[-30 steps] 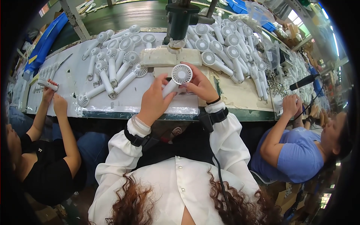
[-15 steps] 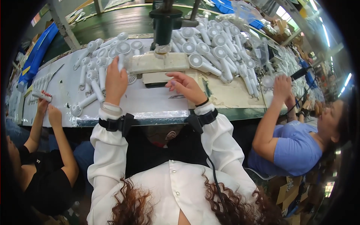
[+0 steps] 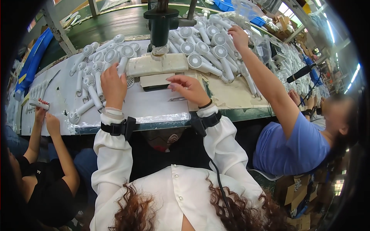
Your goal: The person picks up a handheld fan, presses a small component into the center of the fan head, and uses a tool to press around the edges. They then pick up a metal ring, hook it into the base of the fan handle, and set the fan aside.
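My left hand (image 3: 113,87) is raised at the near edge of the fan pile, fingers closed about the lower handle of a white handheld fan (image 3: 127,51). That fan's round grille faces up, and the end of its handle is hidden by my fingers. Over the table, my right hand (image 3: 189,91) is half curled with thumb and fingers apart, holding nothing that I can see. Beside its fingertips sits a pale block on a dark base (image 3: 157,81), and just below them lies a small metal piece (image 3: 177,99). A green press (image 3: 161,30) stands ahead, above a wrapped pad (image 3: 158,65).
White handheld fans lie heaped on the left (image 3: 88,81) and, more thickly, on the right (image 3: 220,52). A person in blue (image 3: 287,146) reaches over the right heap. On the left, another person's hands (image 3: 41,109) hold a white fan. A dark hand tool (image 3: 302,73) hangs at right.
The view has shifted slightly. The fan at my left hand has moved right against its neighbours. The person on the right has stretched an arm out over the fan heap. My right hand stays much the same.
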`<state>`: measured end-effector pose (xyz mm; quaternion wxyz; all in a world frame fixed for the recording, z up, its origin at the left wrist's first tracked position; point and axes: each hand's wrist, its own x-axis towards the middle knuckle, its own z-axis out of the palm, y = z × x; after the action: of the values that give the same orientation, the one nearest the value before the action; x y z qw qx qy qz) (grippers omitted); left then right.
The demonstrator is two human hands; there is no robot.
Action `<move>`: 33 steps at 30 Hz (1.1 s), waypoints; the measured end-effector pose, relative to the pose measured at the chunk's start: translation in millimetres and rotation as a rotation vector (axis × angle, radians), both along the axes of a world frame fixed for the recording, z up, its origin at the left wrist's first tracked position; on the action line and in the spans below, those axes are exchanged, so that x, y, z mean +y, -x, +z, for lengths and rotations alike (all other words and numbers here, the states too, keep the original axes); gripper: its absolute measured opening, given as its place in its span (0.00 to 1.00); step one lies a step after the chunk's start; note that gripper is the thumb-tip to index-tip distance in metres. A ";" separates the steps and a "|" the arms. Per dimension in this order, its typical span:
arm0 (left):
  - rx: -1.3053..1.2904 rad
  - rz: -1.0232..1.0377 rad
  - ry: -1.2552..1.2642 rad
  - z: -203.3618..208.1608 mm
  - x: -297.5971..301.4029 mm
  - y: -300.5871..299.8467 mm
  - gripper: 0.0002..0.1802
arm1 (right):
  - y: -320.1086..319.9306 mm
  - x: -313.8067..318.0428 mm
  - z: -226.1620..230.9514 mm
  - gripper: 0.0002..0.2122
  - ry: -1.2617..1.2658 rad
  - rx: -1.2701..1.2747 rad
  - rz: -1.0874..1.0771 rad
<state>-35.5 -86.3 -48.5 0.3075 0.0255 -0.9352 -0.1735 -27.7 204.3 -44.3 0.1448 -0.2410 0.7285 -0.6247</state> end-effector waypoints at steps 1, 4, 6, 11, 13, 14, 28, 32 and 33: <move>0.055 -0.014 0.023 0.1 -0.7 -2.2 0.23 | 3.0 4.9 -0.1 0.13 -0.016 0.071 -0.063; 0.261 -0.048 0.021 10.5 11.1 -7.0 0.21 | 13.5 22.4 2.2 0.13 -0.055 0.214 -0.193; 0.361 -0.065 0.018 16.4 25.6 -12.6 0.19 | 19.5 32.8 5.7 0.13 -0.313 0.636 -0.623; 0.047 -0.534 -0.751 17.2 70.3 -31.0 0.12 | 34.4 58.3 6.2 0.14 -0.751 0.986 -0.890; -0.098 -0.707 -0.957 11.1 80.1 -32.0 0.09 | 38.6 64.9 -2.6 0.15 -0.880 0.725 -0.907; -0.173 -0.784 -0.985 8.9 83.1 -31.7 0.09 | 39.3 68.0 -5.4 0.15 -0.883 0.725 -0.905; -0.273 -1.015 -1.178 -2.3 89.4 -22.2 0.18 | 4.2 30.8 16.5 0.15 0.173 0.074 -0.083; -0.584 -1.116 -1.324 2.6 83.9 -22.4 0.21 | -14.9 -7.6 16.7 0.16 0.206 -0.184 0.124; -0.582 -1.108 -1.324 5.1 83.6 -24.3 0.21 | -16.1 -12.3 16.4 0.16 0.200 -0.267 0.191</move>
<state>-11.2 -2.7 -43.4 -0.1454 -0.2134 -0.5636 -0.7847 -11.6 192.0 -27.9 0.2740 -0.2375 0.6109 -0.7038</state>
